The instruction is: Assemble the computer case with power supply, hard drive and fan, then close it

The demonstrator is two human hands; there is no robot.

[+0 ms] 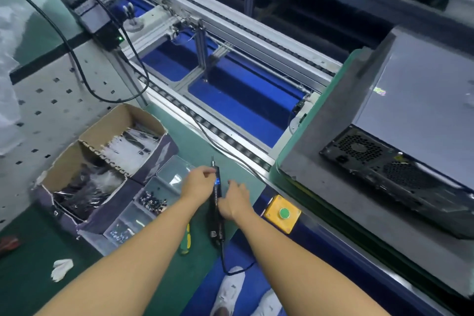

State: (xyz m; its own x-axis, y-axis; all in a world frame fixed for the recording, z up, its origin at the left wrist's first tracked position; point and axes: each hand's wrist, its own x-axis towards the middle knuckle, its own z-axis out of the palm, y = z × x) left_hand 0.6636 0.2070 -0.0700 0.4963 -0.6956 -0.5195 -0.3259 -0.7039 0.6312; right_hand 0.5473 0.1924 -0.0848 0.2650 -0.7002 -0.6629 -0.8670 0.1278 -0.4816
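Note:
A computer case [420,120] lies on its side on a grey pallet [331,131] at the right, side panel on, its rear vents facing me. A black electric screwdriver [216,202] lies on the green bench between my hands, bit pointing away, a blue light on its body. My left hand [198,181] touches its upper end with pinched fingers. My right hand [237,201] rests against the screwdriver's right side, fingers spread over the mat; whether it grips the tool is unclear. A clear compartment tray [143,202] holding screws sits just left of my left hand.
Two cardboard boxes [102,156] with bagged parts stand left of the tray. A yellow box with a green button [283,213] sits at the bench edge. The conveyor [230,100] with blue belts runs diagonally behind. A green-handled screwdriver [185,241] lies under my left forearm. A white glove [60,268] lies bottom left.

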